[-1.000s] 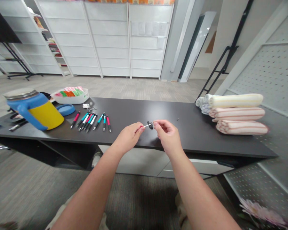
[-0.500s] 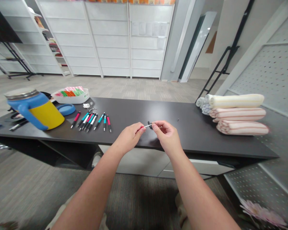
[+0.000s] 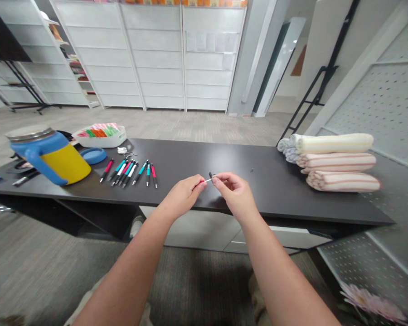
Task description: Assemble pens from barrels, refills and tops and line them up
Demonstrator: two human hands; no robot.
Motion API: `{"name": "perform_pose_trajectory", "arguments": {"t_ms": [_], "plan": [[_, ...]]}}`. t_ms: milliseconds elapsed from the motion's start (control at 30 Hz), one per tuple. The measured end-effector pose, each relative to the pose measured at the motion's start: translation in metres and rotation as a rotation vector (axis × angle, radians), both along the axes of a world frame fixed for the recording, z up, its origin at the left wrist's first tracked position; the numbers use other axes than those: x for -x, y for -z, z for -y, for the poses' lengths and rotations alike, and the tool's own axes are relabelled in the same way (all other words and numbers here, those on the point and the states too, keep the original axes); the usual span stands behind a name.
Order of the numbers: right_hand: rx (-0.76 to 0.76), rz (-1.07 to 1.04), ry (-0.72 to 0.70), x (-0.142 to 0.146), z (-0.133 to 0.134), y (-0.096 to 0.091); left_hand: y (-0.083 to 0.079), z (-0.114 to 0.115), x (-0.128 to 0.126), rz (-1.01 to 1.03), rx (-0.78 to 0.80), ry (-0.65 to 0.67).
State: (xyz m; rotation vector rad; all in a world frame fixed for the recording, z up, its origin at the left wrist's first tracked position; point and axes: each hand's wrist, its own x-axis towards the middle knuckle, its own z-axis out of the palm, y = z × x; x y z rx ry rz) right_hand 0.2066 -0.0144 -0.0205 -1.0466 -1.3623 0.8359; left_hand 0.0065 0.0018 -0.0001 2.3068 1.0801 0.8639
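Over the front part of the dark desk, my left hand (image 3: pixel 181 195) is closed around a red pen barrel, most of it hidden by the fingers. A thin white refill (image 3: pixel 208 180) sticks out of it toward the right. My right hand (image 3: pixel 237 194) pinches a small black pen part (image 3: pixel 211 175) at the refill's far end; the fingertips cover much of it. Left of my hands lie several click pens (image 3: pixel 124 172) in red, teal and white with black grips.
A blue-and-yellow mug (image 3: pixel 54 156) lies tilted at the left, beside a blue lid (image 3: pixel 94 155). Behind stands a white basket (image 3: pixel 104 141) with colourful packets. Rolled towels (image 3: pixel 340 162) are stacked at the right. A tiny piece (image 3: pixel 252 170) lies on the desk (image 3: pixel 275 199).
The fingers of my right hand have shifted slightly, and less of the black pen part shows. My left hand stays nearly still.
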Motion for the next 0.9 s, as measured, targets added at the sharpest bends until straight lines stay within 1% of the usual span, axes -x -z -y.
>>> {"name": "perform_pose_trajectory", "arguments": {"t_ms": [133, 233, 300, 367, 433, 467, 567, 700, 767, 833, 900], "plan": [[0.002, 0.121, -0.027, 0.004, 0.002, -0.002, 0.002, -0.001, 0.001, 0.003, 0.001, 0.002], [0.013, 0.153, -0.029, 0.004, 0.003, -0.005, 0.002, -0.001, 0.002, 0.024, 0.014, -0.009], [0.008, 0.158, 0.044, 0.0, 0.001, -0.006, 0.001, -0.001, 0.003, 0.049, 0.023, -0.045], [-0.005, 0.231, 0.187, -0.007, -0.002, -0.005, 0.0, -0.002, 0.004, 0.077, 0.028, -0.107], [-0.034, 0.402, 0.301, -0.016, -0.005, -0.003, 0.0, -0.003, 0.005, 0.097, 0.03, -0.172], [-0.056, 0.502, 0.322, -0.019, -0.007, -0.001, 0.0, -0.004, 0.005, 0.103, 0.029, -0.199], [-0.114, 0.747, 0.279, -0.022, -0.013, 0.002, 0.002, -0.007, 0.004, 0.108, 0.02, -0.254], [-0.119, 0.989, 0.235, -0.012, -0.021, 0.003, 0.004, -0.007, 0.003, 0.103, 0.006, -0.285], [-0.108, 1.04, 0.251, -0.007, -0.026, 0.002, 0.004, -0.007, 0.003, 0.097, 0.001, -0.286], [-0.101, 1.04, 0.262, -0.005, -0.032, 0.002, 0.004, -0.007, 0.002, 0.092, -0.002, -0.284], [-0.107, 1.032, 0.24, -0.004, -0.037, 0.002, 0.005, -0.008, 0.002, 0.087, -0.004, -0.278]]}}
